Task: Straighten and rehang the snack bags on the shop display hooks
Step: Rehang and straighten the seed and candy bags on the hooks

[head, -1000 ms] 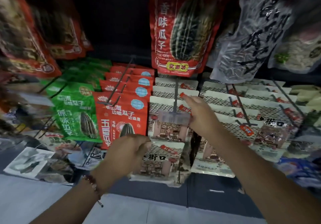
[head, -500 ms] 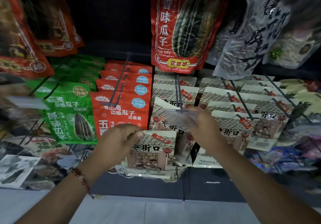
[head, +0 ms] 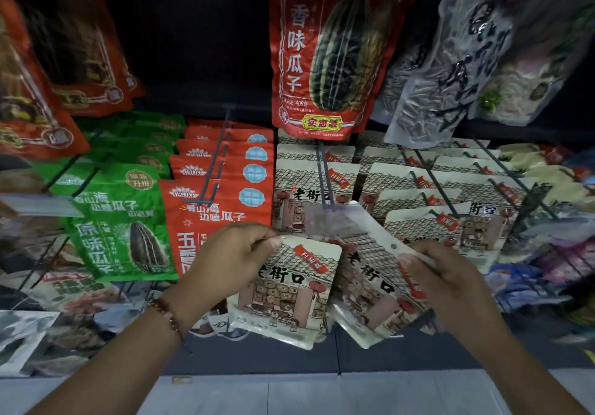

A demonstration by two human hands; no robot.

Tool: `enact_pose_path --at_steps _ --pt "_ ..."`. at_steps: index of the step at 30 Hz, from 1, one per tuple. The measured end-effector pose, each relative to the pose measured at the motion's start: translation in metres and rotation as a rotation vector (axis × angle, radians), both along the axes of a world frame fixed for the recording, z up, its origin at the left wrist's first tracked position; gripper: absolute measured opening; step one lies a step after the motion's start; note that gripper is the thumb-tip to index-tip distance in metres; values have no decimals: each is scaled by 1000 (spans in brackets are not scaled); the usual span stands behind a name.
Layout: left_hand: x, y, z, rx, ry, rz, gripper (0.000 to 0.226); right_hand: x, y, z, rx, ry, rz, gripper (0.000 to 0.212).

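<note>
Nearest, the left hand (head: 230, 258) pinches the top corner of a cream snack bag (head: 286, 289) with curled fingers. Beside it, the right hand (head: 450, 286) grips a second, tilted cream bag (head: 370, 282). Both bags hang below the hook (head: 325, 176), off it; more cream bags (head: 309, 189) hang behind.

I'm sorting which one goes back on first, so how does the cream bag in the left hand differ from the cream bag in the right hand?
The left-hand bag hangs nearly upright, with its front print square to the camera; the right-hand bag is tilted, its top leaning right. The left hand pinches its bag at the top left corner; the right hand grips its bag along the top edge, beside the hang hole. Both carry the same cream street-scene print, and both are off the hooks.
</note>
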State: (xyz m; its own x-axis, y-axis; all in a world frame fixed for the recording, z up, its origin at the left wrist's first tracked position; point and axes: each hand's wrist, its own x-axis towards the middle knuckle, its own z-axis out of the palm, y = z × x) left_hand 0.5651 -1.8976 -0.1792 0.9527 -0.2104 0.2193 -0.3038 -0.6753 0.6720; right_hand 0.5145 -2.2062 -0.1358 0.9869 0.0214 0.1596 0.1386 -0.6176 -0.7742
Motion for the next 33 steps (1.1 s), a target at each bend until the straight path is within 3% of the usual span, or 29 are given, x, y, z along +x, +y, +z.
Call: enact_pose_path --at_steps 4,8,12,16,20,25,30,33 --pt "11 -14 5 -6 28 -8 22 -15 -27 29 106 -16 -141 12" --pt "24 -36 14 46 48 -9 27 -25 -41 53 58 -25 -113 37" --pt "35 -52 16 25 70 -15 21 -24 -43 53 -45 -38 -117 29" --pt "41 -54 17 14 -1 -15 21 -24 -36 48 -66 -34 -63 5" --pt "43 -52 20 65 -69 -43 18 -23 -33 43 -131 -7 35 6" --pt "45 -35 16 41 45 -32 19 -21 -32 44 -122 -55 27 4" --pt "49 -40 18 23 98 -126 19 -22 -37 45 -147 -60 42 26" --pt "51 -48 23 -9 113 -164 14 -23 -36 46 -125 -44 52 11"
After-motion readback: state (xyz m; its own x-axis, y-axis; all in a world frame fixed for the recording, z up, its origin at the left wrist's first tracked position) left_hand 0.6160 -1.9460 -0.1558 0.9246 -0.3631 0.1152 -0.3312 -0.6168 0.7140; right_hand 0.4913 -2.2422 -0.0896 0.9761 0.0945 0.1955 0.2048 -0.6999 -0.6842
